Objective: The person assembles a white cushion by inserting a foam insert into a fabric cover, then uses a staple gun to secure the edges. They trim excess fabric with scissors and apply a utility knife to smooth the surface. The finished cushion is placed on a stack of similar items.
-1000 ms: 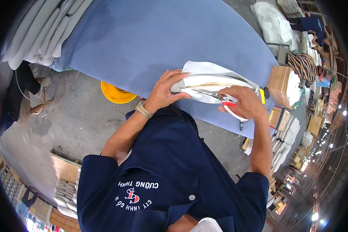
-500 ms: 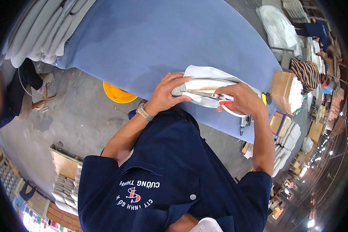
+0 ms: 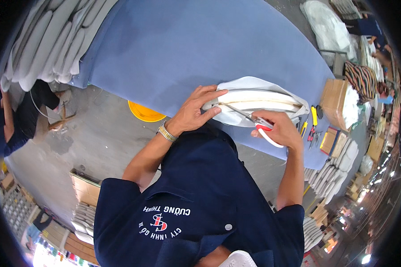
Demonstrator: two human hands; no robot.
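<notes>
White padded piece, mid-frame over the blue desk. Left hand has its grip pinching the left end, right hand is wrapped round scissors. Looks partway imo: fabric hugs the sides, edges flare loose.

Tools right of padded piece

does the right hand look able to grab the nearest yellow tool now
Probably yes, if the right hand lets go of the scissors; the yellow tool lies close beside it, with nothing visibly between.
</notes>
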